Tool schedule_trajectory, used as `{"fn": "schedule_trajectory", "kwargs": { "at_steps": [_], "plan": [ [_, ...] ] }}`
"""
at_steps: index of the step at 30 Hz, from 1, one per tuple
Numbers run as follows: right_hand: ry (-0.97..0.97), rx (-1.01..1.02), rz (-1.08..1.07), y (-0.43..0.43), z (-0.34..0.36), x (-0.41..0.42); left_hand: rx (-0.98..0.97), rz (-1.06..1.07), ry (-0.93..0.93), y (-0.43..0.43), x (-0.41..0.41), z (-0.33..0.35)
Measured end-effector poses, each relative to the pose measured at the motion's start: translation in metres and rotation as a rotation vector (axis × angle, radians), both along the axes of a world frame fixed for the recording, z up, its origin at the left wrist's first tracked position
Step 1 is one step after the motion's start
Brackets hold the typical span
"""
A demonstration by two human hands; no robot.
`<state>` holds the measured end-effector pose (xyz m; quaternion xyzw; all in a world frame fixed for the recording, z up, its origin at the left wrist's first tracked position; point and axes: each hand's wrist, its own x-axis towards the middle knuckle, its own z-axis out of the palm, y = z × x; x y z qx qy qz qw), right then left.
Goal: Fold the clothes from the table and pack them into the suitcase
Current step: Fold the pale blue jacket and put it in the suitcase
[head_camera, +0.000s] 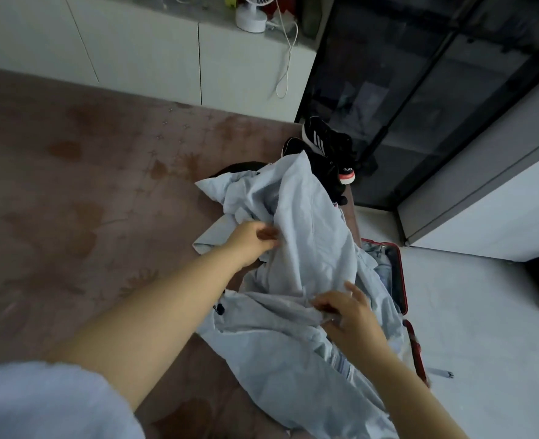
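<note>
A large pale blue garment (306,236) lies crumpled on the right side of the brown patterned table surface (71,201), part of it raised in a peak. My left hand (255,240) pinches a fold at the garment's left side. My right hand (347,312) grips a bunched edge lower down, near the table's right edge. A red-rimmed suitcase (402,280) stands open on the floor to the right, mostly hidden by the hanging cloth. A dark garment (239,167) peeks out behind the blue one.
Black sneakers (328,150) sit at the table's far right corner. White cabinets (154,58) with a small fan (252,14) line the back. A dark glass cabinet (420,99) and a white unit (489,210) stand right. The floor (483,327) is pale.
</note>
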<state>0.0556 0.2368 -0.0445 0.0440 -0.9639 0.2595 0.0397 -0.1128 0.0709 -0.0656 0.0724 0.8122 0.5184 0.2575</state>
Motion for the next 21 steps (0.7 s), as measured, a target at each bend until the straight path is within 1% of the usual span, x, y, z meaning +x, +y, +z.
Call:
{"fn": "schedule_trajectory", "kwargs": {
  "at_steps": [2, 4, 6, 7, 8, 9, 11, 12, 13, 15, 18, 19, 21],
  "plan": [
    [-0.01, -0.078, -0.1, 0.011, -0.001, 0.019, 0.039, 0.069, 0.001, 0.01, 0.006, 0.0],
    [-0.006, -0.141, -0.254, 0.019, 0.003, 0.032, 0.02, 0.111, 0.018, 0.017, 0.01, 0.0],
    [0.009, -0.153, -0.381, 0.025, 0.008, 0.04, -0.077, 0.038, 0.013, 0.018, 0.015, -0.005],
    [-0.02, -0.128, -0.408, 0.028, 0.011, 0.042, -0.13, -0.025, -0.01, 0.018, 0.019, -0.008],
    [-0.082, -0.07, -0.394, 0.031, 0.013, 0.043, -0.159, -0.088, -0.041, 0.018, 0.024, -0.011],
    [-0.188, 0.018, -0.337, 0.034, 0.016, 0.044, -0.156, -0.124, -0.064, 0.019, 0.029, -0.015],
    [-0.39, 0.18, -0.169, 0.037, 0.019, 0.046, -0.096, -0.112, -0.069, 0.021, 0.039, -0.016],
    [-0.433, 0.207, -0.123, 0.038, 0.018, 0.045, -0.079, -0.085, -0.058, 0.022, 0.041, -0.017],
    [-0.433, 0.195, -0.116, 0.035, 0.021, 0.042, -0.083, -0.066, -0.039, 0.023, 0.041, -0.017],
    [-0.341, 0.143, -0.202, 0.029, 0.02, 0.032, -0.129, -0.06, -0.022, 0.024, 0.037, -0.018],
    [-0.177, 0.085, -0.312, 0.006, 0.017, 0.005, -0.234, -0.119, -0.035, 0.03, 0.036, -0.019],
    [-0.189, 0.081, -0.316, -0.004, 0.017, -0.004, -0.278, -0.126, -0.027, 0.03, 0.038, -0.02],
    [-0.306, 0.13, -0.327, -0.019, 0.016, -0.021, -0.313, -0.09, -0.006, 0.028, 0.045, -0.018]
  ]
}}
